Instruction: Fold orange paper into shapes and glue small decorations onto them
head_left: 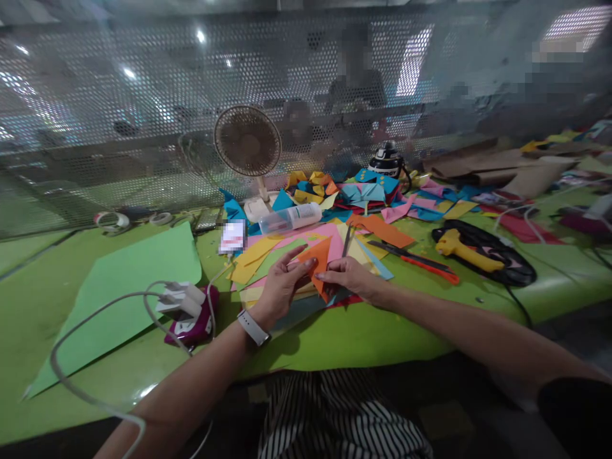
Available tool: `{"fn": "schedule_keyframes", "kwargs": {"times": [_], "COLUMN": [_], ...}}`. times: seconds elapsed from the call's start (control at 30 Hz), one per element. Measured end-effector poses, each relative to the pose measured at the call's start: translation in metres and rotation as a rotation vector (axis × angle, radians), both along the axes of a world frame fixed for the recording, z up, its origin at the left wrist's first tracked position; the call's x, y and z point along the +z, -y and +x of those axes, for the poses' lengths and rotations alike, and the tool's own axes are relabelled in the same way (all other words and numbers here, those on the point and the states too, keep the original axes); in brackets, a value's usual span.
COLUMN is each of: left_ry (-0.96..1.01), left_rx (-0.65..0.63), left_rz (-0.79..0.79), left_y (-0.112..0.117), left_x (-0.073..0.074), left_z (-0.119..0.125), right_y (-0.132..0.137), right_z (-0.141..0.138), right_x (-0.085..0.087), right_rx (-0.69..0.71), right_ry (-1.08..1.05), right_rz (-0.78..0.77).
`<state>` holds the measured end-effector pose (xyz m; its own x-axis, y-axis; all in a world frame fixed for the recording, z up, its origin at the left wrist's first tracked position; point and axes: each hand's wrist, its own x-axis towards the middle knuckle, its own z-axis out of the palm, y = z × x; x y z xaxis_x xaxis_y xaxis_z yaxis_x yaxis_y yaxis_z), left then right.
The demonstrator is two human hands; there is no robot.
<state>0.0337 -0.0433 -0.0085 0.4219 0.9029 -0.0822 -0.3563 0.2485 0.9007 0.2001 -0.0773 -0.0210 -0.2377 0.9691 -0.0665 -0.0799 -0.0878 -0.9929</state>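
Observation:
A folded orange paper piece (321, 258) is held up between my two hands, above a pile of coloured paper sheets (258, 256). My left hand (285, 280) pinches its left side, thumb in front and the other fingers partly behind. On the lower right edge, the fingertips of my right hand (348, 275) are closed on the same paper. A thin dark pointed tool (347, 241) sticks up beside my right hand; whether that hand holds it I cannot tell. Orange-handled scissors (415, 258) lie to the right, by a flat orange strip (380, 229).
A clear bottle (291, 218) lies behind the pile, near a small fan (248, 141). Left are a plugged power strip (191, 322) with cables and a large green sheet (129, 287). A yellow glue gun (468, 250) rests right. Perforated metal (157, 95) stands behind.

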Motion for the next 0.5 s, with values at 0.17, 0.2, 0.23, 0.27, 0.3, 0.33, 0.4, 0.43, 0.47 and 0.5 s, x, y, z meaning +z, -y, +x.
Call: {"fn": "schedule_keyframes", "kwargs": {"times": [0.17, 0.2, 0.23, 0.27, 0.3, 0.33, 0.4, 0.43, 0.47, 0.5], "left_ry": [-0.028, -0.033, -0.037, -0.039, -0.039, -0.037, -0.030, -0.027, -0.026, -0.026], "left_rx": [0.020, 0.021, 0.018, 0.011, 0.002, -0.010, -0.034, -0.043, -0.047, -0.048], "left_rz": [0.006, 0.007, 0.006, 0.004, 0.003, 0.005, 0.012, 0.016, 0.018, 0.017], "left_y": [0.0003, 0.0001, -0.0002, -0.0005, -0.0009, -0.0013, -0.0021, -0.0024, -0.0028, -0.0031], "left_x": [0.0006, 0.0004, 0.0003, 0.0003, 0.0003, 0.0005, 0.0011, 0.0015, 0.0018, 0.0019], "left_z": [0.0003, 0.0000, -0.0005, -0.0012, -0.0021, -0.0031, -0.0051, -0.0058, -0.0064, -0.0067], "right_y": [-0.0022, -0.0028, -0.0034, -0.0040, -0.0045, -0.0048, -0.0053, -0.0055, -0.0056, -0.0057], "right_z": [0.0009, 0.0014, 0.0018, 0.0023, 0.0028, 0.0032, 0.0038, 0.0039, 0.0040, 0.0041], "right_x": [-0.0029, -0.0036, -0.0043, -0.0048, -0.0051, -0.0051, -0.0046, -0.0042, -0.0039, -0.0037], "right_rx": [0.010, 0.018, 0.025, 0.032, 0.036, 0.041, 0.051, 0.056, 0.062, 0.066], "right_ry": [0.066, 0.077, 0.085, 0.091, 0.096, 0.099, 0.100, 0.099, 0.099, 0.100], "right_rz": [0.007, 0.023, 0.040, 0.056, 0.069, 0.079, 0.094, 0.102, 0.111, 0.118]}}
